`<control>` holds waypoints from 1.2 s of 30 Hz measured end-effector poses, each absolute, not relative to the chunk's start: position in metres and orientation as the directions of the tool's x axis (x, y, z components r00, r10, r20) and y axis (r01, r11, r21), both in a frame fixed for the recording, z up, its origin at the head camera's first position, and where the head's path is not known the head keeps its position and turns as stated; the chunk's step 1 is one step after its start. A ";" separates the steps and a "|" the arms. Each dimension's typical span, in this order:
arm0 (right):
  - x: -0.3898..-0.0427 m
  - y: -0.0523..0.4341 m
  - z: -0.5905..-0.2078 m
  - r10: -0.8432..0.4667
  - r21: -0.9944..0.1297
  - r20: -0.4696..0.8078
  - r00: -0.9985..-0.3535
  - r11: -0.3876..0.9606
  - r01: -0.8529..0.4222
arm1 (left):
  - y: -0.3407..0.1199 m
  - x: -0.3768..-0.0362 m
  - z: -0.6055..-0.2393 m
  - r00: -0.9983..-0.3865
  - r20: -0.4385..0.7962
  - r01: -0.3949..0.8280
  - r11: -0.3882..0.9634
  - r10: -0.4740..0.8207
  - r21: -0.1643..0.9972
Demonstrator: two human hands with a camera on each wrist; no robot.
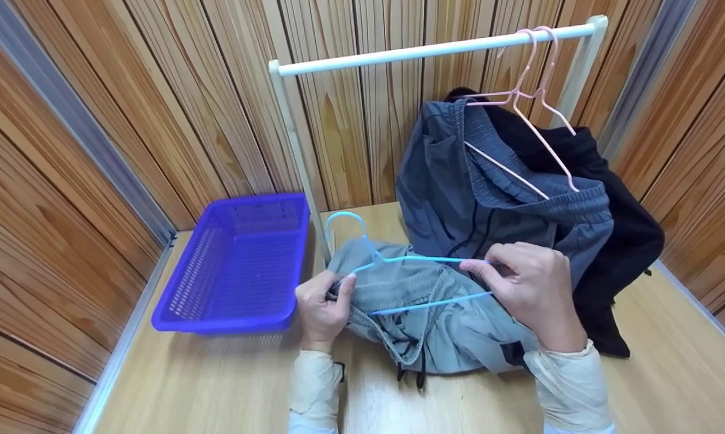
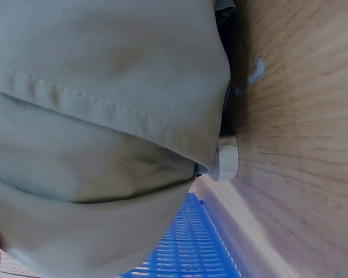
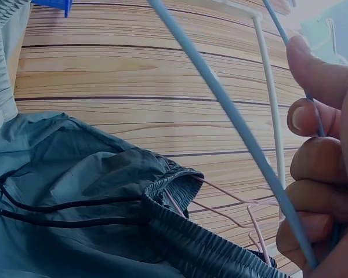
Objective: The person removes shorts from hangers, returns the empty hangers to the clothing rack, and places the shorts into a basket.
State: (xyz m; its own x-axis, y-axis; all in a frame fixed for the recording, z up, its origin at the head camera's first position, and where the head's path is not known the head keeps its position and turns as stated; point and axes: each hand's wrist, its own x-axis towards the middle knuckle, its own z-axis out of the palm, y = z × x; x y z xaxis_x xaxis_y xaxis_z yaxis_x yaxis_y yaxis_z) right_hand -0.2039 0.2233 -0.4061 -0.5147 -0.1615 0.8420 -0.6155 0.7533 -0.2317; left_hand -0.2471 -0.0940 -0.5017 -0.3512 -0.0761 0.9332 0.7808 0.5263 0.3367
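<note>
A light blue wire hanger (image 1: 398, 260) lies across grey drawstring shorts (image 1: 434, 319) on the wooden table. My right hand (image 1: 528, 283) pinches the hanger's right end; in the right wrist view its fingers (image 3: 316, 168) curl round the blue wire (image 3: 232, 119). My left hand (image 1: 323, 304) grips the shorts' waistband at the hanger's left shoulder. The left wrist view is filled by the grey fabric (image 2: 98, 116).
A blue plastic basket (image 1: 241, 265) sits on the table to the left. Behind stands a white rail (image 1: 434, 51) with pink hangers (image 1: 534, 108) carrying blue-grey shorts (image 1: 489, 199) and a black garment (image 1: 621, 241). Wood-panelled walls enclose the table on three sides.
</note>
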 end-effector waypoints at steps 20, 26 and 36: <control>-0.201 0.258 -0.402 -0.103 -0.345 0.833 -0.544 0.671 -0.656 | -0.094 -0.251 -0.499 -0.304 0.929 0.719 0.589 -0.210 0.369; -0.200 0.271 -0.404 -0.060 -0.399 0.824 -0.563 0.645 -0.652 | -0.097 -0.251 -0.499 -0.316 0.918 0.706 0.587 -0.239 0.396; -0.198 0.282 -0.404 -0.045 -0.430 0.819 -0.573 0.613 -0.663 | -0.098 -0.250 -0.498 -0.309 0.917 0.703 0.589 -0.253 0.399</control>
State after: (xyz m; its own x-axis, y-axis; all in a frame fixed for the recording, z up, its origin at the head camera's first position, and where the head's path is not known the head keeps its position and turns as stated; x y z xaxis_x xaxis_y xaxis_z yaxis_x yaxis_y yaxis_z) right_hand -0.1982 0.2818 -0.4043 -0.5725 -0.0454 0.8186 -0.6629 0.6132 -0.4296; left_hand -0.2504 -0.0982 -0.4977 -0.3092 -0.2528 0.9168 0.7026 0.5890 0.3994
